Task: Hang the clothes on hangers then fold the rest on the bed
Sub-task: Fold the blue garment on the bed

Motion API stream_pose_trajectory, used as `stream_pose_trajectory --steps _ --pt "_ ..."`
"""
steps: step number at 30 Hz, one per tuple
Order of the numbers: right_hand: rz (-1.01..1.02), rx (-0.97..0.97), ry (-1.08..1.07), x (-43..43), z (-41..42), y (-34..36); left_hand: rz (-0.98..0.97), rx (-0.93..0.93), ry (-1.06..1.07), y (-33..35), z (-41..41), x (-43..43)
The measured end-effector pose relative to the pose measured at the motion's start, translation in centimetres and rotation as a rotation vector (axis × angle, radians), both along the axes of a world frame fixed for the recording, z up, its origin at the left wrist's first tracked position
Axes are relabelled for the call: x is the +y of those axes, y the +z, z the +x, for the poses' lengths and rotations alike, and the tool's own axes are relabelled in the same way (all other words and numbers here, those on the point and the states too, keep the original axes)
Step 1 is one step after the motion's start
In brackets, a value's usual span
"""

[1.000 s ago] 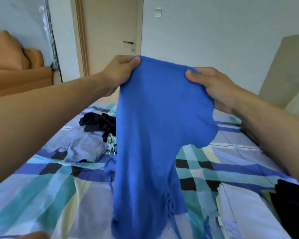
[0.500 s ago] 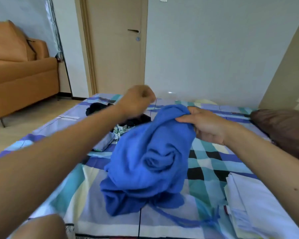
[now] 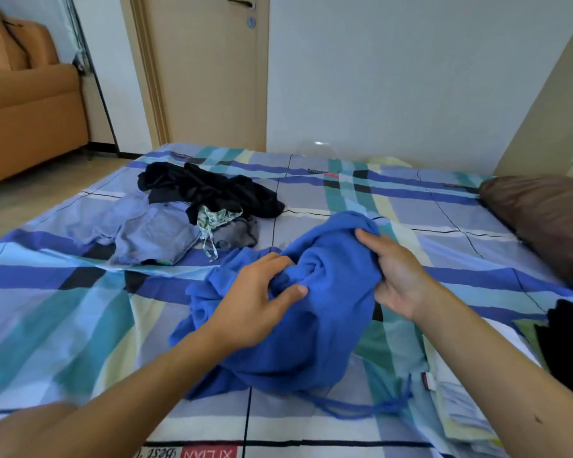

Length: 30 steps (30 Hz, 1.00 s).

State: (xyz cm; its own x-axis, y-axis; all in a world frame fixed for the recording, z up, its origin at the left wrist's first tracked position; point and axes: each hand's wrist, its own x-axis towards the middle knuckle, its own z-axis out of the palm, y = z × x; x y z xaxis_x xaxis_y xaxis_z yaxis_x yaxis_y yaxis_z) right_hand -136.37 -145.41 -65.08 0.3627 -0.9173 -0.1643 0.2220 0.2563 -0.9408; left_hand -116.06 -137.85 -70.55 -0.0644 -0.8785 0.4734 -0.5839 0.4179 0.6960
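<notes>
Head view showed one bed [image 3: 63, 309] covered with a plaid sheet in blues, teal and cream, seen from its near edge. At far left one orange sofa [image 3: 27, 104] stood on the floor beyond the bed. To its right one pale wooden door [image 3: 205, 77] was closed in the back wall.

On the left half of the sheet lay one loose pile of unfolded clothes, in which four pieces could be counted. A pale blue garment [image 3: 153, 236] was spread flattest and furthest left, and a black garment [image 3: 205, 190] was crumpled along the far side. A small white-and-green patterned piece [image 3: 217, 216] with a trailing strap sat in the middle, and a grey piece [image 3: 240, 233] touched it on the right.

Just right of that pile, in the middle of the bed, the blue garment [image 3: 311, 325] lay bunched in a heap on the sheet. One thin blue drawstring [image 3: 361, 409] trailed from its near edge. Both hands were on the heap. The left hand [image 3: 255, 305] had its fingers dug into a fold on the heap's left side, with the thumb laid across the cloth, pinching fabric between them. The right hand [image 3: 397, 272] gripped the raised upper right part of the heap, fingers curled under the bunched cloth and thumb on top.

Right of the heap, at the near edge, sat one flat stack of folded pale fabric [image 3: 460, 401]; how many pieces it held could not be told. One dark garment [image 3: 569, 342] showed at the right border, and one brown pillow [image 3: 543, 219] lay at the far right.
</notes>
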Motion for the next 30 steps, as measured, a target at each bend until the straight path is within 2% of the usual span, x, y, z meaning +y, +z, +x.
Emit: stream_pose_trajectory --steps 1,3,5,7,10,11,12,13,14,16,17,19,21,24,30 --pt "-0.04 0.122 -0.032 -0.5 0.0 -0.5 0.109 0.119 -0.061 0.0 0.0 -0.3" --pt "-0.135 0.403 -0.089 -1.5 -0.5 -1.6 0.33 0.489 -0.201 -0.1 0.2 -0.8" --pt "-0.228 0.653 -0.131 -2.5 -1.4 -3.1 0.438 0.775 -0.2 -0.2 0.3 -1.0" --pt "-0.308 0.849 -0.145 -3.3 -2.8 -4.9 0.447 0.878 -0.133 0.0 0.3 -1.4" --pt "-0.362 1.143 -0.085 -3.5 -4.0 -6.1 0.451 0.918 -0.022 0.4 -0.3 -1.7" --pt "-0.41 1.242 -0.137 -3.5 -3.8 -5.9 0.453 0.909 0.016 0.4 -0.4 -1.7" --pt "-0.494 1.271 -0.242 -3.1 -3.5 -5.3 0.45 0.88 0.052 0.3 -0.6 -1.7" --pt "-0.604 1.176 -0.353 -2.4 -2.8 -4.4 0.438 0.841 0.082 0.1 -0.7 -1.7" --pt "-0.713 0.986 -0.402 -1.4 -2.0 -3.3 0.42 0.794 0.104 -0.2 -0.8 -1.6" --pt "-0.916 0.647 -0.264 1.4 -0.3 -1.3 0.382 0.706 0.104 0.0 -1.5 -1.2" --pt "-1.02 0.598 -0.141 2.7 0.3 -0.8 0.367 0.675 0.095 0.1 -1.8 -1.0" --pt "-1.158 0.617 0.083 4.3 1.0 -1.1 0.343 0.63 0.096 0.5 -2.4 -0.8" --pt "-1.227 0.732 0.184 4.3 0.9 -2.1 0.33 0.615 0.116 0.5 -2.8 -0.6" --pt "-1.284 0.961 0.134 3.5 0.2 -3.1 0.343 0.658 0.114 0.4 -2.9 -0.4" --pt "-1.259 1.181 0.095 3.1 -0.1 -3.0 0.389 0.691 0.148 -0.4 -2.5 -0.5"
